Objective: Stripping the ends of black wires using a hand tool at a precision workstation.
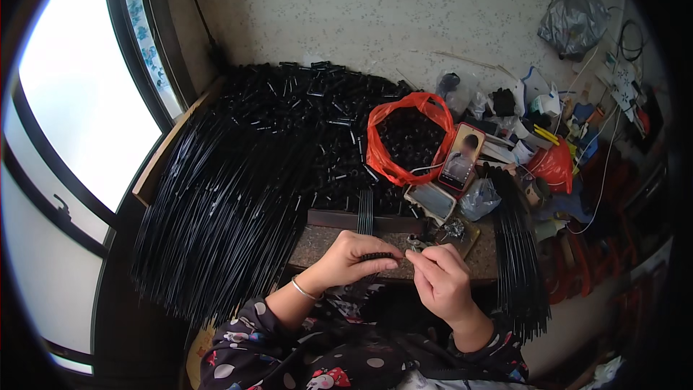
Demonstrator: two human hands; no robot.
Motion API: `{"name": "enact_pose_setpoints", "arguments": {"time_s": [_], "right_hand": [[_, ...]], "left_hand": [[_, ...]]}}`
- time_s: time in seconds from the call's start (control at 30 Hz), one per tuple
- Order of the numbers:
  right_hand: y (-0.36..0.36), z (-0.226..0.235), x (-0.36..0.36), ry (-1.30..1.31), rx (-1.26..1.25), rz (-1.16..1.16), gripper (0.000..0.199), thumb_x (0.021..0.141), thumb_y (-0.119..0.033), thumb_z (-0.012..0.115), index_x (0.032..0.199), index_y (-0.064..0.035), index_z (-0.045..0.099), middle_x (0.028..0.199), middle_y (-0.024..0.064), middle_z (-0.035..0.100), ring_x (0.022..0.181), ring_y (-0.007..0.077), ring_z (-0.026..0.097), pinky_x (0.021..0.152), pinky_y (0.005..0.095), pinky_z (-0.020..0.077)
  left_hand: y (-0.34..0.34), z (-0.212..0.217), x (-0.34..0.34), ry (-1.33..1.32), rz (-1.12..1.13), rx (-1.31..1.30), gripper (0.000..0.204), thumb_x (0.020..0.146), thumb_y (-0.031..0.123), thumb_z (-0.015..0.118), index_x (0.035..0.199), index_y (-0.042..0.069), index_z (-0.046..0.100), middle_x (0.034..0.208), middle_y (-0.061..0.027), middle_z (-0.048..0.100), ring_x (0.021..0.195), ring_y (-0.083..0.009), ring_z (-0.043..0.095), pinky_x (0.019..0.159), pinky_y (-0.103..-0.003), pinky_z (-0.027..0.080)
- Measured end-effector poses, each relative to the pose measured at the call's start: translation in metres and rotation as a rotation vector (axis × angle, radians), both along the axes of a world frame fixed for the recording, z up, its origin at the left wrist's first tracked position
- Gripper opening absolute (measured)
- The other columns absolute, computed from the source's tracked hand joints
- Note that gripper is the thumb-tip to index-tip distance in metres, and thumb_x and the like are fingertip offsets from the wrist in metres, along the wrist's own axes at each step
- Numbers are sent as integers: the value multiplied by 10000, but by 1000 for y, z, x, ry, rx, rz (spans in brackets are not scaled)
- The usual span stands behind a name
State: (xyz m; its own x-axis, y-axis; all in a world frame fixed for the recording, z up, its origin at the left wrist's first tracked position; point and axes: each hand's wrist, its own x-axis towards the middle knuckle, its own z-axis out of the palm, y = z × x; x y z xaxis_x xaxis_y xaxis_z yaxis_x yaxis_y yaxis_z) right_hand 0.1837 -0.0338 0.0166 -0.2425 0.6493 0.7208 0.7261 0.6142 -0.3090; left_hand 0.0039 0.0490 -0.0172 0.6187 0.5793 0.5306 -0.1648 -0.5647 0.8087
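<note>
Black rods [224, 202] and orange bag [408, 137] crowd the table [317, 242].

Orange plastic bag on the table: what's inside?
The orange plastic bag is open at the top and holds a heap of small black tube-like pieces. Only the top layer shows; the bag's walls hide whatever lies deeper.

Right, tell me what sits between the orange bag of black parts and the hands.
In the head view, between the orange bag and the left hand and right hand lie loose black tubes, a few upright black rods and a dark strip.
</note>
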Motion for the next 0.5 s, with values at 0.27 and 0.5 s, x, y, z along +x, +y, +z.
{"name": "enact_pose_setpoints", "arguments": {"time_s": [0.27,0.5], "right_hand": [[-4,2,-2,-4,16,10,291,630,95,611,899,-6,653,763,81,544,657,239,524,578,306,455],[5,9,8,-155,55,90,319,606,76,637,908,-25,661,771,64,546,653,218,529,557,303,458]], "left_hand": [[-3,3,0,76,-10,15,181,751,85,688,900,-11,651,830,-134,660,803,-239,650,716,-291,511],[-1,1,1,100,-72,33,240,734,139,707,900,-20,641,844,-168,650,852,-308,635,786,-354,499]]}}
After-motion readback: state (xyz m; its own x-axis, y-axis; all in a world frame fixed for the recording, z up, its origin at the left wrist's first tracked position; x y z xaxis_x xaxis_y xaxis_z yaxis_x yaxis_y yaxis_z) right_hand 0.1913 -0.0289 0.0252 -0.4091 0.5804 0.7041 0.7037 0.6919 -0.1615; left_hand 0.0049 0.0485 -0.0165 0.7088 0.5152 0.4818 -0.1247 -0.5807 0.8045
